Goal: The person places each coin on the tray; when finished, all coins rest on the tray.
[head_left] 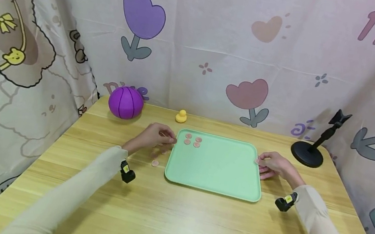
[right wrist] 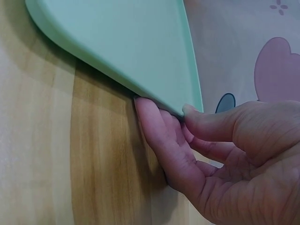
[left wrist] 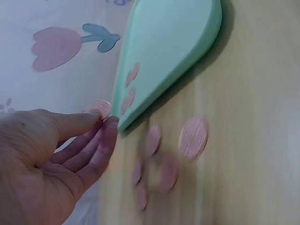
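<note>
A mint-green tray [head_left: 220,166] lies on the wooden table, with several copper-coloured coins [head_left: 187,142] grouped in its far left corner. My left hand [head_left: 155,136] is at the tray's left edge and pinches one coin [left wrist: 102,108] between thumb and fingertips. On the table beneath that hand, several more coins [left wrist: 193,138] lie loose beside the tray; the head view partly hides them behind the hand. At the opposite side, my right hand [head_left: 273,165] grips the tray's right rim, thumb [right wrist: 208,125] on top and fingers against the outer side.
Along the back of the table stand a purple ball [head_left: 125,102] and a small yellow rubber duck [head_left: 181,116]. A black stand [head_left: 307,153] with a round base is at the back right. A printed curtain [head_left: 197,53] hangs behind the table.
</note>
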The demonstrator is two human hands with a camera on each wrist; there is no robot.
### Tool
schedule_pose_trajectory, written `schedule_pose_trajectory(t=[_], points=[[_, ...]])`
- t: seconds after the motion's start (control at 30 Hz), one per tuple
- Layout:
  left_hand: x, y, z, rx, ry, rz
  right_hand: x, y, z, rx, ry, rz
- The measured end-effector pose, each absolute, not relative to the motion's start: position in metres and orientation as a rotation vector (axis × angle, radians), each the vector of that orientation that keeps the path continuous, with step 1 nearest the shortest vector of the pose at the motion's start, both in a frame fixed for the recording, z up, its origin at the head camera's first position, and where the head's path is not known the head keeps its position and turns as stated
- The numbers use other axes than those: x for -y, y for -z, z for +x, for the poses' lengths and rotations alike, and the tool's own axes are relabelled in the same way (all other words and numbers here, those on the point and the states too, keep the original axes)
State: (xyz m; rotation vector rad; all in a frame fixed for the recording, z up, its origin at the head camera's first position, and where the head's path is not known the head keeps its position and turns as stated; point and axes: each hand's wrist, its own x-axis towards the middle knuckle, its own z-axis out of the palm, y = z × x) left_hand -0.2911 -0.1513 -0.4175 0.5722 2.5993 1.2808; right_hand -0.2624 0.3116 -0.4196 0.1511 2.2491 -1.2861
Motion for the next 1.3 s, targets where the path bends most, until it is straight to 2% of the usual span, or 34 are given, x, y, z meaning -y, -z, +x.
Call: schedule_pose_trajectory(t=[0.33, 0.73, 1.3], points=[[0.104, 0.436, -0.291, -2.482, -1.462, 0.611, -0.313, 0.419, -0.262, -2.25, 1.298, 0.139], [0.069, 0.442, -0.286, -2.547, -1.379, 0.597, -0.314, 0.419, -0.261, -2.256, 1.303, 0.117], [0.062, 0.449, -0.279, -2.764, -1.279, 0.665, -0.311, 0.421, -0.261, -2.262, 1.297, 0.137]])
